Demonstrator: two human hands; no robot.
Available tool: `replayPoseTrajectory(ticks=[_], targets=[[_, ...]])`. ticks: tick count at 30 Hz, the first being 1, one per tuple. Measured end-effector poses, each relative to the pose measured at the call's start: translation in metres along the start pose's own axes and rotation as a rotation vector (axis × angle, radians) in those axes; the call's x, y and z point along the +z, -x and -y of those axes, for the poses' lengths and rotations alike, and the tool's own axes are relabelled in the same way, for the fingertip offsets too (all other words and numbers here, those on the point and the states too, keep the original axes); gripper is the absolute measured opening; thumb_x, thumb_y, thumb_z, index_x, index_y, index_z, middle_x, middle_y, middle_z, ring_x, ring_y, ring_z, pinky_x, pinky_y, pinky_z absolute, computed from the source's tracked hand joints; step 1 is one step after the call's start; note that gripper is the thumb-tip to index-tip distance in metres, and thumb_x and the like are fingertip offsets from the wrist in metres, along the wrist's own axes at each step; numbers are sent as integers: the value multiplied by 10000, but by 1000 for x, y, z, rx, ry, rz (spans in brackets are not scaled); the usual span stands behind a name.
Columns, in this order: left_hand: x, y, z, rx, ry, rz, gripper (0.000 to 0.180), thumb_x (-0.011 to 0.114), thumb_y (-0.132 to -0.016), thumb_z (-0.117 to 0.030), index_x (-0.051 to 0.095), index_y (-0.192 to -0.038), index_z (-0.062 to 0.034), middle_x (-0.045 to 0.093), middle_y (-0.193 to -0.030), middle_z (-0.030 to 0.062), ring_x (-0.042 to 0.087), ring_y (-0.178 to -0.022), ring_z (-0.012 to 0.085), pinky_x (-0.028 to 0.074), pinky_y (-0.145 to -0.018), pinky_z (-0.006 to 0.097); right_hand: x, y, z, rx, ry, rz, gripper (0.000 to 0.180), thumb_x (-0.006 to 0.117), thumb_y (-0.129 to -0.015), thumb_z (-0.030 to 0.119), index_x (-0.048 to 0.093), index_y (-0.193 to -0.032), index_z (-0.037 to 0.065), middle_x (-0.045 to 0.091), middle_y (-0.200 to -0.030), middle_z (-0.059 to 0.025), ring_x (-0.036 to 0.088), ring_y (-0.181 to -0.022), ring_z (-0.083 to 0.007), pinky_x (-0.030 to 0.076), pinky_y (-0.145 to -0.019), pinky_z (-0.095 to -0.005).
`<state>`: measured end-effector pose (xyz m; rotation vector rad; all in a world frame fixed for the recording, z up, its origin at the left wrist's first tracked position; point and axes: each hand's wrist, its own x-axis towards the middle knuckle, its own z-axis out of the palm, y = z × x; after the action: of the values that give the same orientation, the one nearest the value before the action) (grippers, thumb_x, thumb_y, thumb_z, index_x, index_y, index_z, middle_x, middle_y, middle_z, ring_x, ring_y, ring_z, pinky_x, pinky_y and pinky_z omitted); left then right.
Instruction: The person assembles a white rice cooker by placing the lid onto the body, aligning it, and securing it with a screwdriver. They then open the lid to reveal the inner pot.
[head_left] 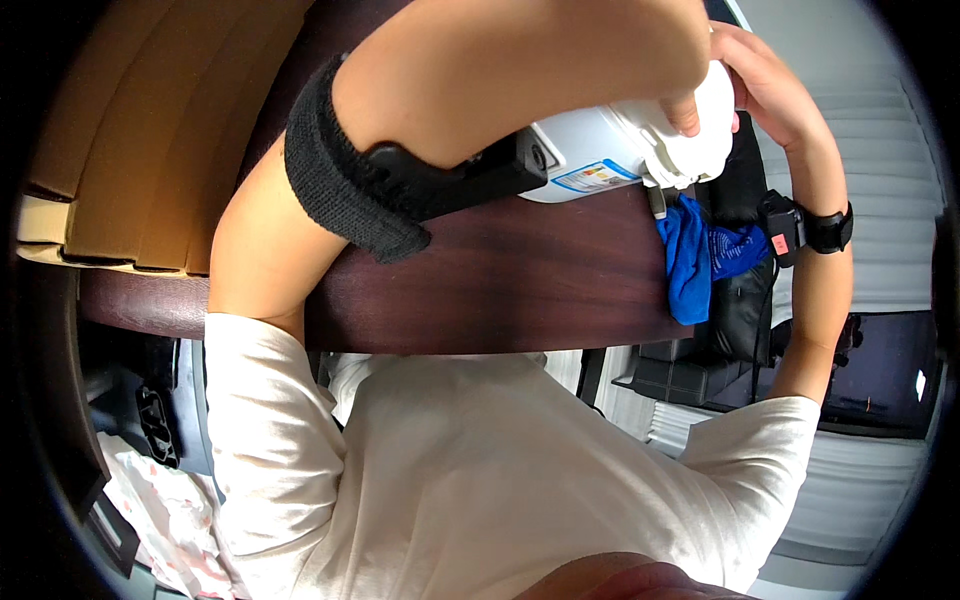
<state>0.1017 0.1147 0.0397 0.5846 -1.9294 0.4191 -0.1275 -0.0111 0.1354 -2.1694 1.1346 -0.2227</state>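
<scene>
A white rounded plastic appliance (605, 135), its exact kind unclear, is held over the far right part of the dark reddish-brown table (520, 270). A blue-edged label shows on its side. My left arm reaches across the table. The thumb of my left hand (682, 110) presses on the appliance's ribbed white end; the other fingers are hidden. From the right, my right hand (768, 88) curls round the end of the same appliance, with some fingertips out of sight behind it. Below it, a blue cloth (688, 260) hangs over the table's right edge.
Large brown cardboard boxes (150, 140) stand along the left. A black padded seat (735, 310) is beyond the table's right edge, near a dark screen (880, 375). A white patterned plastic bag (165, 510) lies low on the left. My forearms carry black bands with small devices.
</scene>
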Motion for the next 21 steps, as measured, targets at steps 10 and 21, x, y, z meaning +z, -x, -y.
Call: replayPoseTrajectory(ticks=[10,21], targets=[[10,-1,-13,-312,244,27,241,687,-826,-191,677,-1000,-25,619,-931,211,617,-890,342,492,-809,349,3,6,19,32,92,219,504,619,-934,388,603,-1168,-58,681,-846,-92,658,-648,-121,539,-568,-241],[4,-43,-20,-529,-47,532,670,847,-695,-349,650,-1231,2,679,-1080,246,697,-922,319,534,-837,343,3,12,18,84,29,110,351,616,-964,349,671,-974,3,648,-733,15,592,-593,-58,445,-501,-197]])
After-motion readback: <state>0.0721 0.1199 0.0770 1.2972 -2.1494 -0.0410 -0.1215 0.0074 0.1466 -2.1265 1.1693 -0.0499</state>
